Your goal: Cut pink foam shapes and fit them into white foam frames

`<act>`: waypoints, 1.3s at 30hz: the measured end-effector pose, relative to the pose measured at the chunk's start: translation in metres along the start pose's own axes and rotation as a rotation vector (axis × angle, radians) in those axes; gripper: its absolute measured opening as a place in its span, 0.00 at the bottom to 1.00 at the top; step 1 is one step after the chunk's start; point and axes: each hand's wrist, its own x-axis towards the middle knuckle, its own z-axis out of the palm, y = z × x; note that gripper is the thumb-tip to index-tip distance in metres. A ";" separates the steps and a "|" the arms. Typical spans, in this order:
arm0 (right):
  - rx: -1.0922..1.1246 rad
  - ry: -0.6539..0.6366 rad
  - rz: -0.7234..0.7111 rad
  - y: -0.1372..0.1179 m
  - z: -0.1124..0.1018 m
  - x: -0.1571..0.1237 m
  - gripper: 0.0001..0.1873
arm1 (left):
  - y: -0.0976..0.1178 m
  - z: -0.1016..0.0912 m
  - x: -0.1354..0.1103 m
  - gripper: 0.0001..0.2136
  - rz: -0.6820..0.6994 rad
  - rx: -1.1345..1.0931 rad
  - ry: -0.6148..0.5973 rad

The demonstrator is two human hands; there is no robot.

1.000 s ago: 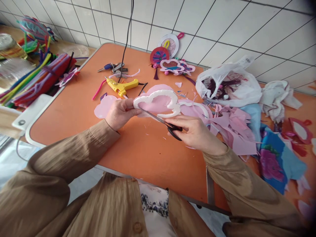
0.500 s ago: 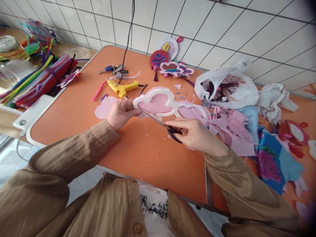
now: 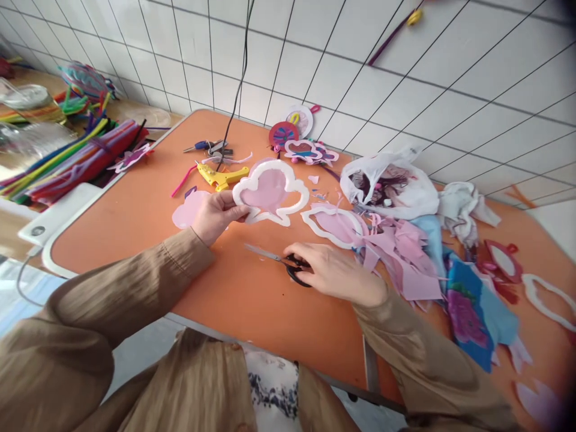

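My left hand pinches the left edge of a cloud-shaped piece, pink in the middle with a thick white rim, and holds it tilted up above the orange table. My right hand lies low on the table with its fingers in the black handles of a pair of scissors. The blades are closed and rest flat on the tabletop, pointing left, apart from the cloud piece. A second white-rimmed pink shape lies just right of the held one.
A yellow glue gun with its black cord lies behind the cloud piece. Pink scraps, a white plastic bag and blue flowered cloth crowd the right side. Finished ornaments sit by the tiled wall. Pipe cleaners lie at the left.
The scissors have come away from the cloud piece and gone down flat onto the table with my right hand. My left hand has lifted the piece up and back.
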 end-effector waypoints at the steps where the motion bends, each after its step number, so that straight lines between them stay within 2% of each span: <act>1: -0.036 0.005 0.002 -0.001 0.001 0.001 0.17 | -0.001 0.000 0.000 0.19 -0.010 -0.019 -0.004; 7: -0.280 0.073 -0.057 -0.006 0.007 0.006 0.12 | -0.005 0.005 -0.001 0.22 -0.084 -0.165 -0.056; 10: -0.321 0.063 -0.064 -0.007 0.011 0.008 0.09 | -0.006 0.007 -0.002 0.23 -0.092 -0.228 -0.071; 16: -0.122 0.006 0.034 -0.011 0.009 0.011 0.16 | -0.010 0.011 -0.002 0.22 -0.080 -0.252 -0.083; 20: 0.149 -0.033 0.035 0.002 0.001 0.011 0.23 | -0.013 0.013 -0.002 0.22 -0.056 -0.239 -0.074; 22: 0.248 0.066 0.076 0.014 -0.003 0.010 0.16 | -0.013 0.014 -0.002 0.23 -0.052 -0.249 -0.062; 24: 0.290 0.255 0.119 0.025 -0.008 0.010 0.11 | -0.012 0.014 -0.003 0.24 -0.064 -0.258 -0.058; 27: 0.475 0.478 0.108 0.031 -0.016 0.011 0.16 | -0.009 0.016 -0.005 0.25 -0.094 -0.203 -0.079; 29: 0.644 0.533 0.101 0.026 -0.019 0.013 0.20 | -0.008 0.017 -0.007 0.24 -0.105 -0.146 -0.118; 31: 0.746 0.551 0.126 0.019 -0.018 0.014 0.19 | -0.006 0.019 -0.009 0.23 -0.107 -0.113 -0.151; 36: 0.850 0.596 0.187 0.010 -0.014 0.018 0.14 | -0.003 0.023 -0.013 0.22 -0.102 -0.109 -0.151; 39: 0.908 0.679 0.177 0.014 -0.024 0.013 0.13 | 0.000 0.024 -0.014 0.23 -0.105 -0.137 -0.113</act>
